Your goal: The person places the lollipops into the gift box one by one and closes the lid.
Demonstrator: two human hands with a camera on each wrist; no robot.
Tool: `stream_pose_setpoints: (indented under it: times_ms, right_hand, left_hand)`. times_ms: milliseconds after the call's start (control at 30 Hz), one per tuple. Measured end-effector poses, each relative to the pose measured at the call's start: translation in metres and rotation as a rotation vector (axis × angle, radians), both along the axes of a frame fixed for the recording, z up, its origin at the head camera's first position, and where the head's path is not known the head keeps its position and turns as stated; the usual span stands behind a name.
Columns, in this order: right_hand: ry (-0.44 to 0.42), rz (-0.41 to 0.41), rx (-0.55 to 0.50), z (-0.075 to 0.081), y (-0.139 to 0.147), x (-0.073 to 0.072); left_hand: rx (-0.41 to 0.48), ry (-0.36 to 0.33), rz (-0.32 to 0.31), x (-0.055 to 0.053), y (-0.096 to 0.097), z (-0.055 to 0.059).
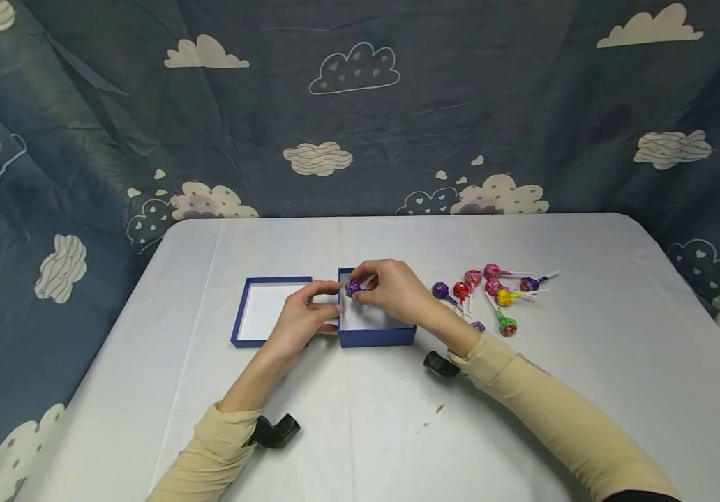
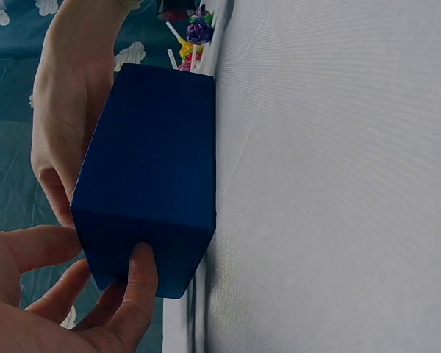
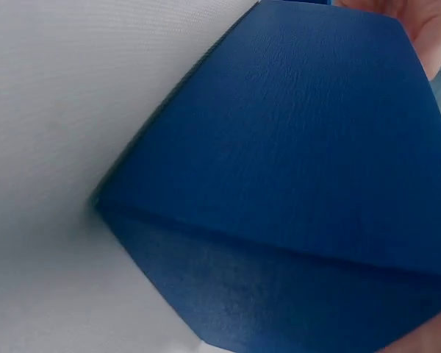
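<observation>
In the head view my right hand [image 1: 394,289] pinches a lollipop [image 1: 352,287] in a purple wrapper, held over the left side of an open blue box [image 1: 377,338] with a pale inside. Its stick is hidden by the hand. My left hand [image 1: 302,317] touches the box's left wall, with fingertips at the rim and lower down. The left wrist view shows these fingers [image 2: 141,276] against the wall of the box [image 2: 154,147], the right hand [image 2: 70,125] behind it. Two outer walls of the box [image 3: 279,147] fill most of the right wrist view.
Left of the box lies a blue-edged lid [image 1: 266,314], white side up. To the right, several wrapped lollipops, among them a green one [image 1: 507,326] and a yellow one [image 1: 505,298], lie loose on the white tablecloth [image 1: 360,432]. A dark cloud-patterned curtain [image 1: 460,111] hangs behind.
</observation>
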State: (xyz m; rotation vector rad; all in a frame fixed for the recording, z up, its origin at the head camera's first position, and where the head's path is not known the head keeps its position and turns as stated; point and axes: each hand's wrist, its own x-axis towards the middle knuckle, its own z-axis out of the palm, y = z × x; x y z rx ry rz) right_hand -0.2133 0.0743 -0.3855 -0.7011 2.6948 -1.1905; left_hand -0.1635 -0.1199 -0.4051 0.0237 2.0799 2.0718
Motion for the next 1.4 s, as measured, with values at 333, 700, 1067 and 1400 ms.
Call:
stream_pose_setpoints:
  times_ms: [333,700,1067,1400]
  right_hand:
    - [-0.025,-0.005,0.055,-0.005,-0.011,-0.003]
    - [-0.040,-0.034,0.095,-0.011,-0.015,-0.004]
    - [-0.017,-0.041,0.143,-0.015,-0.020,-0.003]
    - [-0.011,-0.042,0.144,-0.015,-0.019,-0.002]
  left_hand:
    - [0.020,-0.003,-0.005,-0.001,-0.001,-0.001]
    - [0.017,0.000,-0.013,-0.002,0.000,0.000]
    - [0.007,0.002,-0.001,-0.001,0.000,0.000]
    - [0.004,0.007,0.000,-0.001,0.000,-0.003]
